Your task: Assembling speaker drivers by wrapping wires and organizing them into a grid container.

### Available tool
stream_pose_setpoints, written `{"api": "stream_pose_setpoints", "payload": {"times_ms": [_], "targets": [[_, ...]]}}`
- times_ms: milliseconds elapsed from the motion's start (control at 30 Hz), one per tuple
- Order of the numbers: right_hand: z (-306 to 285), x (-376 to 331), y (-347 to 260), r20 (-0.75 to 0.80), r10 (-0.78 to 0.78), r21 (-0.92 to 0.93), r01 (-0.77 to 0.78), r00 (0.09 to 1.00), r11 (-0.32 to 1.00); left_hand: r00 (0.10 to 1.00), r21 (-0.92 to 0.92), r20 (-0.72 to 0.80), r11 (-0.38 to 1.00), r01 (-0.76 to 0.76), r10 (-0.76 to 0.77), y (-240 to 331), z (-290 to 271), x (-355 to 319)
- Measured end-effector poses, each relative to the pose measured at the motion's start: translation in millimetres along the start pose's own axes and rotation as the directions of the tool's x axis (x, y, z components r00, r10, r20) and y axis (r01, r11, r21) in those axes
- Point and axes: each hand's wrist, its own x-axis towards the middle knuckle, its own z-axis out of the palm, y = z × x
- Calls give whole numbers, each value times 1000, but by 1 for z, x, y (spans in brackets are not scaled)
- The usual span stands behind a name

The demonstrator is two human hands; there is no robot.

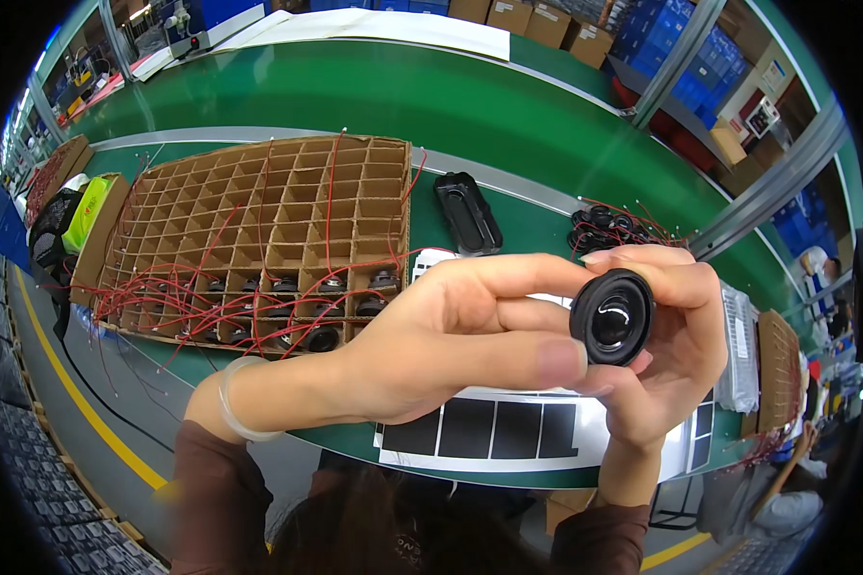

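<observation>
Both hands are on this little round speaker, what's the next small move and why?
Probably lower the round black speaker toward an empty cell of the cardboard divider tray. The left hand and right hand pinch it up in the air, and only the tray's near rows hold speakers with red wires.

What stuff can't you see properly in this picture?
- Back of the small round black speaker, head view: it faces away, and the left hand and right hand wrap around it.
- White sheet with black blocks, head view: both hands cover its middle.
- Lower cells of the cardboard grid tray, head view: red wires cross them; the parts inside look too small.
- Pile of black parts, head view: too small and tangled to count.
</observation>
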Motion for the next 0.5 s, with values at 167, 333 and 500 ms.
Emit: {"api": "stream_pose_setpoints", "payload": {"times_ms": [167, 333, 500], "targets": [[5, -3, 6, -34, 13, 14, -13, 999, 1000, 1000, 27, -21, 999, -18, 19, -5, -5, 1], [3, 2, 4, 47, 205, 192, -210, 978, 959, 994, 116, -99, 992, -40, 52, -4, -3, 1], [0, 3, 6, 185, 358, 569, -397, 915, 720, 994, 187, -100, 982, -20, 39, -3, -2, 2]]}}
